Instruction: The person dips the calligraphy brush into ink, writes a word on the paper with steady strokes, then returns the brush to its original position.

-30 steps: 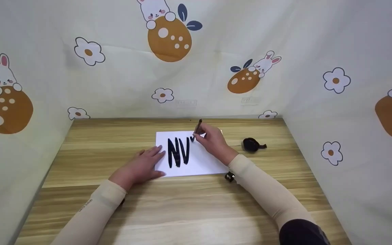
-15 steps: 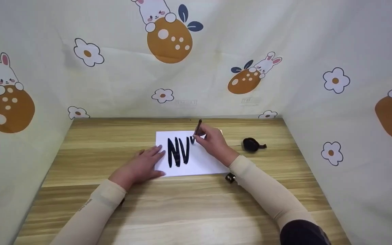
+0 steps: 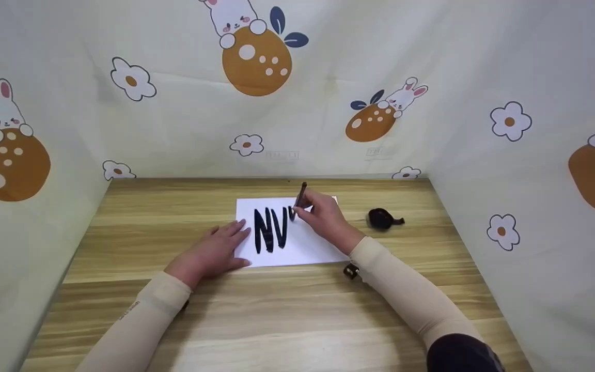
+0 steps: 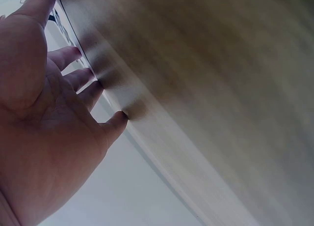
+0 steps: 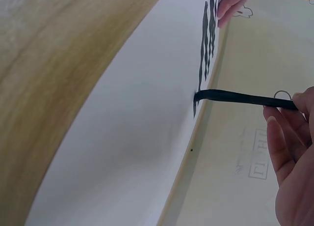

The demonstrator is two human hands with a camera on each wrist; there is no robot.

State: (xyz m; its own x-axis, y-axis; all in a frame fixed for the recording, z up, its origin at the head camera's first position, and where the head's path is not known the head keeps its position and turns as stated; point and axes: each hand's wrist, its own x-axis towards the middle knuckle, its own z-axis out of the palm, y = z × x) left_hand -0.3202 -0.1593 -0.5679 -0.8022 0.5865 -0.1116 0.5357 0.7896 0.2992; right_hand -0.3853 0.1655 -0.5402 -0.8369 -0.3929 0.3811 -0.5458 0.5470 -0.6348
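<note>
One brush (image 5: 240, 98), pinched in the grip of the right hand (image 3: 324, 214); its long axis slants down-left to the paper (image 3: 310, 245), right of the tall black strokes (image 3: 269, 240). The left hand (image 3: 215, 252), fingers extended, rests on the paper's left edge.

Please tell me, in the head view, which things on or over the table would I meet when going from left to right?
Left hand → big black strokes → dark brush → right hand → round black dish with a handle.
</note>
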